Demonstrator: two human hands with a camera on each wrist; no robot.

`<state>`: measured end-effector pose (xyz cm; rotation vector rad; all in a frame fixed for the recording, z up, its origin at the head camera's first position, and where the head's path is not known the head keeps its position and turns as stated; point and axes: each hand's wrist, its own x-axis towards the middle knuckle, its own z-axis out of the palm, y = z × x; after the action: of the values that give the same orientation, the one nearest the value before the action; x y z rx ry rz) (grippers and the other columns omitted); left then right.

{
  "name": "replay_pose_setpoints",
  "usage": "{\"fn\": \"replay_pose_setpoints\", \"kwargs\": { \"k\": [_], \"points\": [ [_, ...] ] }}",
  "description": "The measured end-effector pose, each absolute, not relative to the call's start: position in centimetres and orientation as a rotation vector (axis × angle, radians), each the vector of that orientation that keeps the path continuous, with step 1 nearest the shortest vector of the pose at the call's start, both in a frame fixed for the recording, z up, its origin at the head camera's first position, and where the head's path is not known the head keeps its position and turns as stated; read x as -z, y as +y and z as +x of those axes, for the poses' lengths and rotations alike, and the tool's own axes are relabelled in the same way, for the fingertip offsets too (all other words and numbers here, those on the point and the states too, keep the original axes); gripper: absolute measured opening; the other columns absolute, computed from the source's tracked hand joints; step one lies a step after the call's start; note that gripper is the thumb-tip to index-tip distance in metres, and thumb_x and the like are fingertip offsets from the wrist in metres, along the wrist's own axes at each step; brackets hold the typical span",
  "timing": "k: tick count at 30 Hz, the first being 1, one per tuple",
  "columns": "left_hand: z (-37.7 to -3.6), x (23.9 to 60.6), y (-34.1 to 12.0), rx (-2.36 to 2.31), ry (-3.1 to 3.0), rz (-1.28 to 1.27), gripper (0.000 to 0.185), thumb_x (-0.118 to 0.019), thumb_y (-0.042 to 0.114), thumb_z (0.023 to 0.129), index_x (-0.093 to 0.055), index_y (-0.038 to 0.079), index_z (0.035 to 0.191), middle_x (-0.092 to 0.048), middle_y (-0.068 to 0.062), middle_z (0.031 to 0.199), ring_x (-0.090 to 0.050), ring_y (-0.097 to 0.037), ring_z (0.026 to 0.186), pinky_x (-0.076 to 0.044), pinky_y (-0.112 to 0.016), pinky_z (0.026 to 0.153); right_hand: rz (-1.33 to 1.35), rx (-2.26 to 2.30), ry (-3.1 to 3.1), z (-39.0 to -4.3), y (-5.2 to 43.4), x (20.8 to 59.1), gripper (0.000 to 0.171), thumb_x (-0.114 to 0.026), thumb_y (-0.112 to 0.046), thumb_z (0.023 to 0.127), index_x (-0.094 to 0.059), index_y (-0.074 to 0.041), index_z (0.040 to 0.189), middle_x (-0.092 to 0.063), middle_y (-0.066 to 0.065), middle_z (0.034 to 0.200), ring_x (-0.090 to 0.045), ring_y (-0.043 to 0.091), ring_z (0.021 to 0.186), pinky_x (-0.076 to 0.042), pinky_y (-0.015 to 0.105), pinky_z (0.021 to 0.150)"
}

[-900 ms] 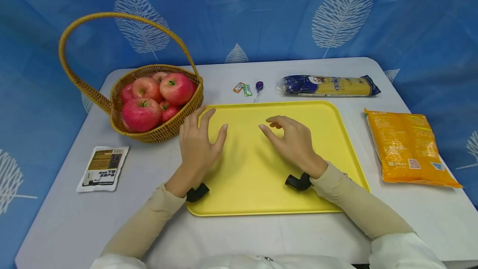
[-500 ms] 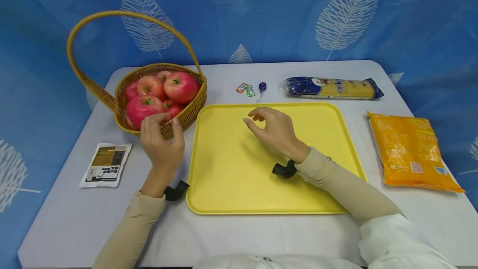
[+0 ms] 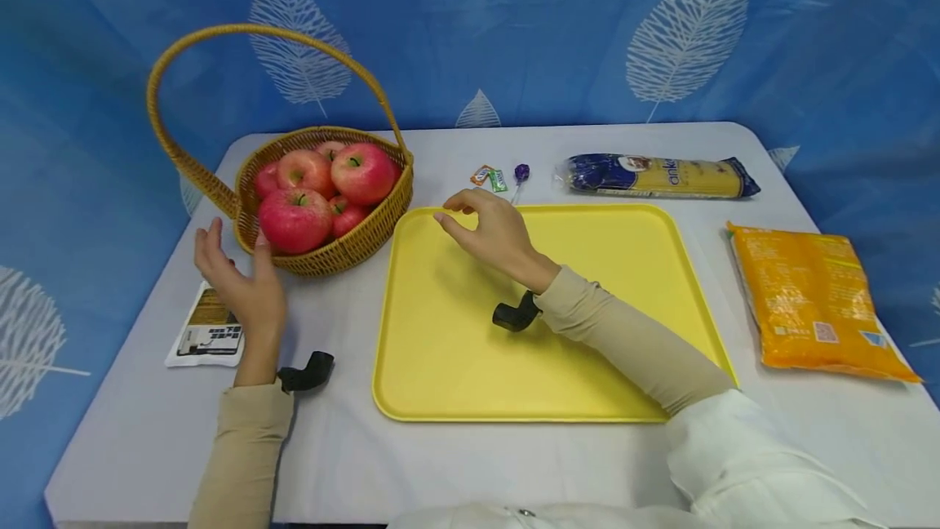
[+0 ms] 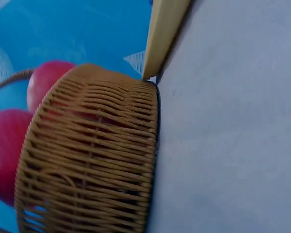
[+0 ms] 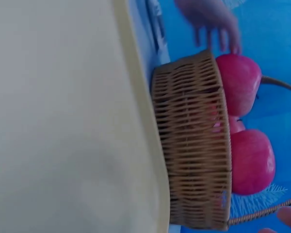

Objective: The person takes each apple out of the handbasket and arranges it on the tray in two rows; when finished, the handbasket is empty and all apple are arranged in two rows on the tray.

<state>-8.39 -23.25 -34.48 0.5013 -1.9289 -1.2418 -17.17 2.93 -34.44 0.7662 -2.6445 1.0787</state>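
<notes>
A wicker basket [image 3: 338, 247] with a tall hoop handle holds several red apples [image 3: 295, 219] at the table's left rear. My left hand [image 3: 238, 280] hovers just left of the basket with fingers spread, holding nothing, above a small white and brown packet [image 3: 209, 333]. My right hand [image 3: 488, 227] hangs over the far left part of the yellow tray [image 3: 624, 300], fingers loosely curled and empty. The left wrist view shows the basket wall [image 4: 92, 155] close up, and the right wrist view shows the basket [image 5: 194, 145] beside the tray rim [image 5: 145, 126].
Behind the tray lie two small sweets [image 3: 489, 177] and a purple lollipop [image 3: 520, 174]. A blue and yellow noodle pack [image 3: 657, 176] lies at the back right, an orange bag [image 3: 811, 296] at the right edge. A blue leaf-print curtain surrounds the table.
My left hand has left the tray and swung left, past the basket's front to its left side. My right hand has slid across the tray toward its far left corner.
</notes>
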Motion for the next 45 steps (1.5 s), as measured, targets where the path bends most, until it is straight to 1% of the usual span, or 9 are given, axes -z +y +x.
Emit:
{"fn": "replay_pose_setpoints", "kwargs": {
  "k": [2, 4, 10, 13, 19, 26, 32, 37, 45],
  "points": [
    [-8.7, 35.5, -24.4, 1.362, -2.005, 0.532, 0.055, -0.046, 0.024, 0.092, -0.027, 0.013, 0.142, -0.007, -0.012, 0.151, -0.004, -0.020, 0.140, -0.009, -0.032, 0.113, 0.771, -1.147, -2.618, -17.2, 2.3, 34.2, 0.029, -0.057, -0.039, 0.087, -0.065, -0.016, 0.104, -0.065, -0.001, 0.103, -0.058, 0.016, 0.096, -0.046, 0.030, 0.081],
    [-9.2, 36.6, -25.5, 1.473, -2.058, 0.546, 0.058, -0.043, 0.030, 0.093, -0.020, 0.020, 0.145, 0.000, -0.007, 0.153, 0.002, -0.017, 0.141, -0.004, -0.031, 0.114, 0.792, -1.180, -2.583, -17.2, 1.6, 33.9, 0.029, -0.057, -0.037, 0.087, -0.064, -0.015, 0.105, -0.064, -0.001, 0.105, -0.057, 0.015, 0.099, -0.045, 0.030, 0.084],
    [-10.5, 38.2, -27.2, 1.712, -2.045, 0.496, 0.056, -0.038, 0.033, 0.096, -0.015, 0.022, 0.145, -0.012, 0.004, 0.152, -0.010, -0.007, 0.139, -0.013, -0.027, 0.113, 0.917, -1.191, -2.502, -17.8, -0.3, 33.3, 0.031, -0.057, -0.035, 0.088, -0.062, -0.011, 0.108, -0.061, 0.003, 0.108, -0.054, 0.015, 0.106, -0.042, 0.027, 0.093],
    [-10.5, 38.4, -27.4, 1.771, -2.014, 0.505, 0.054, -0.038, 0.032, 0.096, -0.016, 0.025, 0.144, -0.015, 0.004, 0.151, -0.016, -0.007, 0.138, -0.016, -0.029, 0.113, 0.960, -1.198, -2.477, -18.3, -1.3, 33.3, 0.032, -0.057, -0.033, 0.088, -0.060, -0.010, 0.111, -0.058, 0.004, 0.112, -0.051, 0.016, 0.109, -0.039, 0.027, 0.096],
    [-10.2, 38.5, -27.9, 1.874, -1.914, 0.558, 0.048, -0.041, 0.033, 0.096, -0.024, 0.031, 0.141, -0.033, 0.000, 0.145, -0.036, -0.011, 0.127, -0.029, -0.037, 0.104, 0.992, -1.254, -2.428, -19.3, -3.6, 33.0, 0.039, -0.054, -0.034, 0.089, -0.054, -0.012, 0.121, -0.050, 0.004, 0.125, -0.043, 0.016, 0.119, -0.035, 0.027, 0.102],
    [-10.3, 38.6, -28.3, 1.869, -1.901, 0.550, 0.049, -0.042, 0.031, 0.095, -0.024, 0.029, 0.141, -0.035, -0.003, 0.143, -0.039, -0.011, 0.124, -0.031, -0.033, 0.098, 1.007, -1.235, -2.455, -21.0, -6.0, 32.6, 0.050, -0.056, -0.037, 0.087, -0.044, -0.020, 0.133, -0.035, 0.002, 0.142, -0.030, 0.015, 0.132, -0.032, 0.027, 0.105],
    [-10.4, 38.4, -28.3, 1.862, -1.936, 0.573, 0.049, -0.042, 0.032, 0.095, -0.024, 0.029, 0.140, -0.032, -0.002, 0.144, -0.037, -0.011, 0.123, -0.030, -0.033, 0.098, 0.968, -1.275, -2.492, -22.0, -7.6, 32.0, 0.069, -0.059, -0.043, 0.083, -0.029, -0.021, 0.141, -0.030, 0.002, 0.143, -0.027, 0.011, 0.132, -0.028, 0.026, 0.107],
    [-10.5, 38.2, -28.3, 1.855, -1.940, 0.575, 0.047, -0.041, 0.030, 0.095, -0.025, 0.028, 0.139, -0.031, -0.003, 0.144, -0.037, -0.011, 0.123, -0.031, -0.032, 0.099, 0.898, -1.313, -2.609, -22.6, -8.6, 31.5, 0.087, -0.061, -0.052, 0.078, -0.013, -0.027, 0.145, -0.025, 0.002, 0.144, -0.026, 0.013, 0.131, -0.028, 0.033, 0.107],
    [-10.4, 38.3, -28.4, 1.827, -1.992, 0.587, 0.047, -0.041, 0.032, 0.095, -0.024, 0.029, 0.139, -0.029, -0.003, 0.144, -0.036, -0.013, 0.125, -0.029, -0.037, 0.104, 0.909, -1.300, -2.742, -23.0, -9.2, 31.9, 0.098, -0.067, -0.052, 0.073, -0.006, -0.028, 0.146, -0.024, 0.005, 0.143, -0.025, 0.016, 0.131, -0.032, 0.038, 0.104]
  ]
}}
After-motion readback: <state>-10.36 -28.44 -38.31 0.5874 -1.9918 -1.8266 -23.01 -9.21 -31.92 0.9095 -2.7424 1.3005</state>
